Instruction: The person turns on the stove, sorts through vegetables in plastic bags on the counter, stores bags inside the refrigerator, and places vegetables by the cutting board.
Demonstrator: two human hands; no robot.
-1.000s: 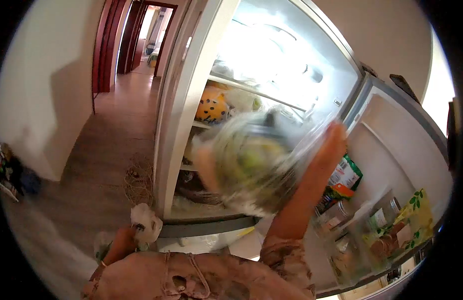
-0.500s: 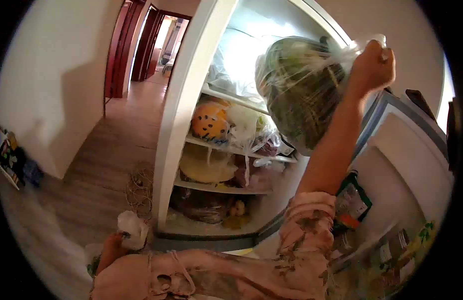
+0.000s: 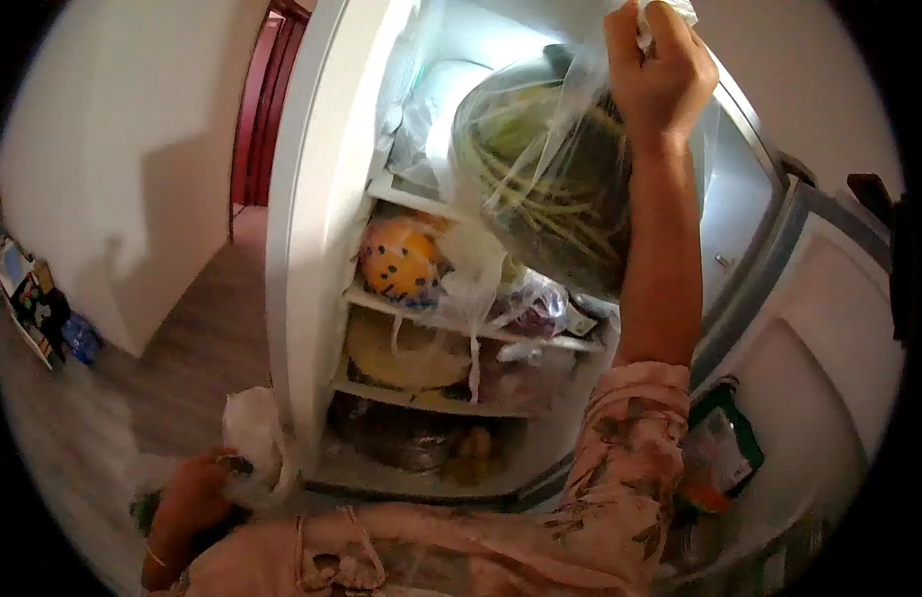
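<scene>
My right hand (image 3: 664,88) is raised at the top of an open refrigerator (image 3: 307,229), its fist closed on the gathered neck of a clear plastic bag. The large bag of green vegetables (image 3: 540,169), with long thin stalks showing through, hangs in front of the lit upper shelf. Whether it rests on that shelf, I cannot tell. Low at the left, my left hand (image 3: 192,495) is closed on a whitish plastic bag (image 3: 253,430). Something green shows beside that hand, but the bag's contents are mostly hidden.
Below are an orange, dark-spotted bundle (image 3: 399,261), a pale yellow round item (image 3: 406,353) and dark wrapped food (image 3: 391,438). The open refrigerator door (image 3: 819,358) stands at right with a green-edged packet (image 3: 727,438). A wall (image 3: 132,179) rises at left.
My right hand and the vegetable bag have moved left and farther into the upper compartment. The view has shifted closer to the refrigerator. My left hand still grips the whitish bag.
</scene>
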